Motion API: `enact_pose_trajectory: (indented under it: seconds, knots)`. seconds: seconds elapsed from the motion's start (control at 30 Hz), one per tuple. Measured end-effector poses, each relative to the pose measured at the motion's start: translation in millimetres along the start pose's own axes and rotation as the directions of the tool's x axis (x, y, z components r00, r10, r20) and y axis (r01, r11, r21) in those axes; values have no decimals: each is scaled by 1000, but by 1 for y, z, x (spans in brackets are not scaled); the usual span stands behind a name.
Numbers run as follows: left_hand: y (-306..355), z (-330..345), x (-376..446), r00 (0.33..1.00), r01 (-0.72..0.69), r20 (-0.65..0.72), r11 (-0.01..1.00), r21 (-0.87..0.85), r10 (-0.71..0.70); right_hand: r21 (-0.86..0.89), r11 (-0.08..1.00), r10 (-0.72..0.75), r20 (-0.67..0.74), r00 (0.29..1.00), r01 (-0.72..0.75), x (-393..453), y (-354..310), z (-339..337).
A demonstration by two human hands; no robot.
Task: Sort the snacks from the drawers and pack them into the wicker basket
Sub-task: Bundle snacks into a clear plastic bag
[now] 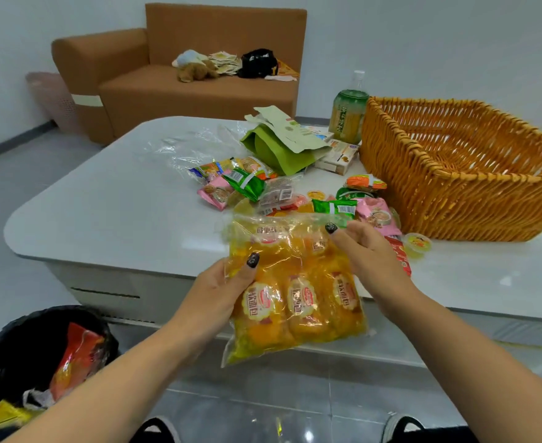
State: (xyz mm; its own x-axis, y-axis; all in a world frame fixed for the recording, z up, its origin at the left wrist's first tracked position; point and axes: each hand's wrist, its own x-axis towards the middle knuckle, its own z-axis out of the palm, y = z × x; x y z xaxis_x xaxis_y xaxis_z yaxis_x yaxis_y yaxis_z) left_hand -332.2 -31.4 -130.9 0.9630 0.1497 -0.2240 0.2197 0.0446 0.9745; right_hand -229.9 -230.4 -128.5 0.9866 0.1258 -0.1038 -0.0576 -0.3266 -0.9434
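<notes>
1. The left hand [223, 284] grips the left edge of a clear yellow plastic bag of wrapped soft breads [295, 295], thumb pressed on its front.
2. The right hand [367, 251] pinches the bag's upper right side, fingers curled behind it.
3. The bag hangs in the air in front of the near edge of the white glossy table [119, 199].
4. The large woven orange wicker basket [461, 190] stands on the table's right side, well beyond the bag.
5. Small loose snack packets [244, 183] lie scattered on the table between bag and basket.
6. A black-lined bin [17, 356] sits lower left.
</notes>
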Motion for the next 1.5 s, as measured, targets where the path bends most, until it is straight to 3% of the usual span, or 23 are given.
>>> enact_pose_trajectory:
  seconds: [0.1,0.17,0.23,0.4,0.6,0.97,1.2,1.5]
  knots:
    - [3,-1,-4,999,-38,27,998,-51,39,315,931,138,161,977,-183,-5,-6,-2]
    - [5,-1,-5,998,-57,-10,995,-81,57,451,876,85,204,975,-171,-12,-12,-1]
    - [7,-1,-3,992,-91,-100,988,-125,78,501,855,61,157,986,-132,-16,-14,1]
    - [24,-2,3,951,-140,-306,943,-302,44,570,816,42,100,994,-92,-23,-17,8]
    - [36,-3,9,925,-174,-379,921,-349,31,647,756,24,124,992,-99,-25,-23,8]
    - [49,-12,21,919,-213,-392,868,-448,23,765,639,-109,191,976,-79,-19,-21,2]
    - [44,4,24,945,-159,-326,849,-504,-16,829,560,5,18,1000,-18,-19,-21,9]
    - [47,21,35,925,-141,-374,847,-513,-72,761,641,34,-151,988,94,-16,-37,7]
